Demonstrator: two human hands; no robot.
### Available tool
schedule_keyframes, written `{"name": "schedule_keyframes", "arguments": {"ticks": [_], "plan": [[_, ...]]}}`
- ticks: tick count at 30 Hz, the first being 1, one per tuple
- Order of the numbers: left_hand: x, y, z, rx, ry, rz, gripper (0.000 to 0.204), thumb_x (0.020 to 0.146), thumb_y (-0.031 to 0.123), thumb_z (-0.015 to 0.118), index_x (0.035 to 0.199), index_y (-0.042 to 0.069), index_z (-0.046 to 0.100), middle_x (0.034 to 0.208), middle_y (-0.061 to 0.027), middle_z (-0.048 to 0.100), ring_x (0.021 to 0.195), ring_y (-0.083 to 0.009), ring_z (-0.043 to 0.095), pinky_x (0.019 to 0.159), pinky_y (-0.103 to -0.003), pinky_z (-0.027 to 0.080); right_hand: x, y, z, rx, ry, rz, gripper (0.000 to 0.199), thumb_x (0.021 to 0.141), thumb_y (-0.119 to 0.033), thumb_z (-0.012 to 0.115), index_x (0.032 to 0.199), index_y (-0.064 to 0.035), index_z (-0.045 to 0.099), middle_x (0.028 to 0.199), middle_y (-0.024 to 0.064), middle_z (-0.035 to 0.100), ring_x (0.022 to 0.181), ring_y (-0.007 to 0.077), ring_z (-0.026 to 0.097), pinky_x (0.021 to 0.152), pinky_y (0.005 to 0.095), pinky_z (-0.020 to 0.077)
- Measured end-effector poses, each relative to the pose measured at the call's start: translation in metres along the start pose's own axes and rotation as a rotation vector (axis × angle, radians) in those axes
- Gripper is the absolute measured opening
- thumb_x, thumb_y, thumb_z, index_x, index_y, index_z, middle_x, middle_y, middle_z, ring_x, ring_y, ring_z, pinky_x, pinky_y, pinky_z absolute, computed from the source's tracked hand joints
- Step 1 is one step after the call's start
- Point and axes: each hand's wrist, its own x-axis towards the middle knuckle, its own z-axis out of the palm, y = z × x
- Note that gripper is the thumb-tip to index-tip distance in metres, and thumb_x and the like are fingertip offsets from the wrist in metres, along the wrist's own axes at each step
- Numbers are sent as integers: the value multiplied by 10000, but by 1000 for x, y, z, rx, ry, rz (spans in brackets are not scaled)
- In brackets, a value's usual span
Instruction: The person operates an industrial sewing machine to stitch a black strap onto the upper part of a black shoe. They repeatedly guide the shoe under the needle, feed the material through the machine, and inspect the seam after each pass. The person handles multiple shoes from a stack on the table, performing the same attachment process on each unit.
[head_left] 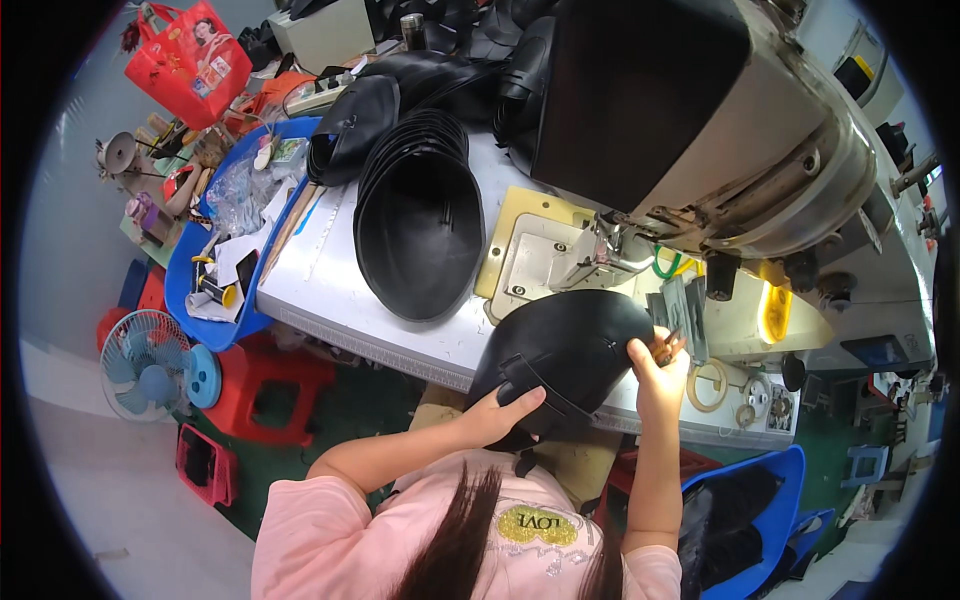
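A rounded black bag panel (560, 335) with a strap and buckle-like tab lies tilted over the table's near edge, in front of the sewing machine (600, 255). My left hand (503, 414) is closed on its lower left part, the thumb on top by the strap. At the panel's right edge my right hand (658, 368) is closed round a small dark pointed tool (672, 340), which looks like thread snips. That hand also touches the panel's edge. Left of the machine bed stands a nested stack of black bag pieces (420, 240).
More black pieces (430, 80) are heaped at the back. Left of the table are a blue tub (185, 270) with scraps, a fan (145, 365) and a red stool (270, 375). A blue bin (775, 500) with black pieces stands at my right. Grey strips (685, 315) lie beside the machine.
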Motion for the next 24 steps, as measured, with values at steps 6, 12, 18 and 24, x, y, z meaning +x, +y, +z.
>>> {"name": "schedule_keyframes", "arguments": {"ticks": [6, 12, 18, 24], "plan": [[-17, 12, 16, -431, 192, 421, 317, 901, 251, 377, 1080, -8, 418, 929, -139, 568, 753, -238, 589, 644, -343, 503, -31, -5, 20, -140, 65, -391, 144, 796, -50, 531, 919, 23, 534, 715, 36, 529, 544, 28, 359, 498, 151, 295], [-8, 20, 14, -435, 271, 479, 353, 901, 291, 366, 1107, 4, 385, 965, -144, 548, 815, -246, 578, 637, -349, 501, -51, -1, 48, -3, -146, -173, 97, 793, -41, 532, 836, 43, 560, 726, 70, 568, 541, 58, 470, 495, 167, 361], [-5, 15, 15, -479, 256, 540, 359, 903, 313, 353, 1063, -3, 414, 892, -145, 570, 745, -238, 581, 640, -345, 487, -59, -7, 60, -1, -103, -78, 63, 773, -17, 573, 730, 16, 543, 654, 55, 576, 572, 86, 541, 515, 178, 399], [-7, 20, 14, -234, 264, 497, 447, 917, 363, 255, 973, -19, 481, 848, -126, 589, 748, -214, 582, 713, -303, 459, -59, -6, 63, -12, -48, 41, 90, 771, -45, 596, 707, 10, 565, 585, 22, 567, 505, 28, 472, 468, 156, 359]]}}
